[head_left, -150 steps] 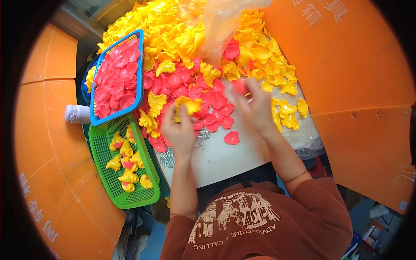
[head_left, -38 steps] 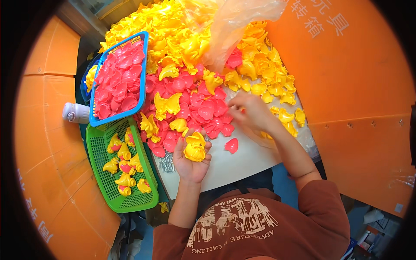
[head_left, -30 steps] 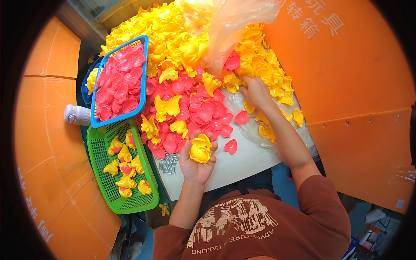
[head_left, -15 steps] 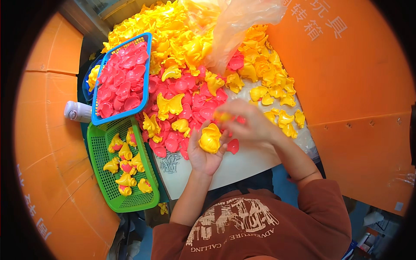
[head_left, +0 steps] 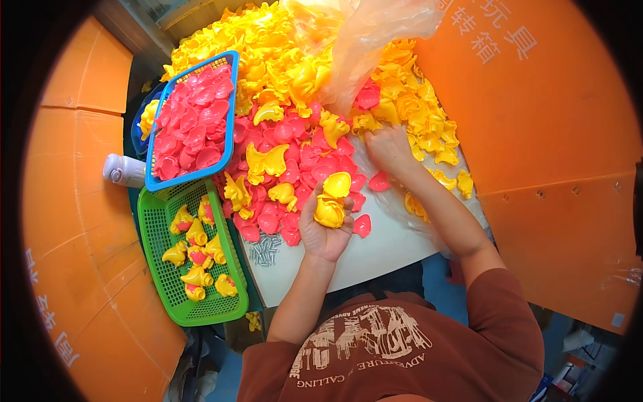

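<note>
In my left hand (head_left: 324,234), over the near part of the table, are yellow plastic shell pieces. The lower one is a rounded, ridged shell (head_left: 329,212); a smooth yellow piece (head_left: 337,184) stands above it, its cupped side showing. My right hand (head_left: 390,151) reaches out at the heap's right side with curled fingers. Its fingertips close on a yellow plastic shell (head_left: 366,122), partly hidden by the hand. Pink plastic shells (head_left: 268,221) lie heaped just beyond my left hand, with several yellow pieces such as a winged one (head_left: 266,163) on top.
A blue basket (head_left: 235,100) of pink shells rests tilted on a green basket (head_left: 242,305) holding several yellow-and-pink assembled toys (head_left: 197,276). Small metal screws (head_left: 265,249) lie on the white tabletop (head_left: 281,281). Behind are a yellow heap (head_left: 228,50), clear plastic bag (head_left: 375,30) and orange panels (head_left: 536,134).
My right hand has moved away from my left, outward to the yellow pieces. A smooth yellow piece now shows atop the rounded shell in my left hand.
</note>
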The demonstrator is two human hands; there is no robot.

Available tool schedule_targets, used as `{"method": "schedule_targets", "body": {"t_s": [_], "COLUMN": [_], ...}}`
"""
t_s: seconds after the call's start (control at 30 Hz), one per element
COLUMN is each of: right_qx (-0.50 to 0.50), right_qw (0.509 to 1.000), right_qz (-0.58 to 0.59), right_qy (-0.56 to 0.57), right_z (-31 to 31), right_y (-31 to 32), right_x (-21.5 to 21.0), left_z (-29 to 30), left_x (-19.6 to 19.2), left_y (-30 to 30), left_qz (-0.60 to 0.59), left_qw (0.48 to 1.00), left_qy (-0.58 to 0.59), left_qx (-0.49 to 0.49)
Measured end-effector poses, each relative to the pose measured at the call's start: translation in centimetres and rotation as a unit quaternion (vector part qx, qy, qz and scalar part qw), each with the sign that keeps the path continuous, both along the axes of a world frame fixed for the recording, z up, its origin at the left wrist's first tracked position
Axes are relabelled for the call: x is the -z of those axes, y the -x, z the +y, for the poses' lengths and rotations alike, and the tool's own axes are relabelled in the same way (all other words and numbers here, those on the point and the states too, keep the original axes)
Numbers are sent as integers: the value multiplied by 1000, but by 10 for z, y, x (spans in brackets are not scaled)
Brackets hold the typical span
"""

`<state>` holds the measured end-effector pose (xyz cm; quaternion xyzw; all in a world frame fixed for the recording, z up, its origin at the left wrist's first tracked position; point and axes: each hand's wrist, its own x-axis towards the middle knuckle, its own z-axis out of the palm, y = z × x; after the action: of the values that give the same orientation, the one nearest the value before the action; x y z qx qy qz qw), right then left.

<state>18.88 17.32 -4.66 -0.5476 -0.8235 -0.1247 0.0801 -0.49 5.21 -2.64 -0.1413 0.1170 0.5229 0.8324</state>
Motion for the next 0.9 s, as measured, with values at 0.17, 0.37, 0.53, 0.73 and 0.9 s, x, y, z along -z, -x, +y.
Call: {"method": "schedule_targets", "body": {"t_s": [0.17,0.37,0.53,0.73,0.9], "right_qx": [-80,-202,-224,-288,-236], "right_qw": [990,862,863,890,817], "right_qz": [119,464,445,349,488], "right_qy": [3,40,83,49,196], "right_z": [-6,-72,-100,-108,-112], "right_y": [-6,29,50,63,59], "right_x": [-11,-91,-76,-82,-93], "left_z": [-1,0,-2,-9,-11], "left_x": [2,0,-4,-6,-2], "left_y": [2,2,-10,-4,-7], "left_qz": [-6,10,115,69,124], "left_qw": [1000,998,990,989,978], "left_qy": [-9,-60,-75,-132,-164], "left_qx": [6,19,-20,-11,18]}}
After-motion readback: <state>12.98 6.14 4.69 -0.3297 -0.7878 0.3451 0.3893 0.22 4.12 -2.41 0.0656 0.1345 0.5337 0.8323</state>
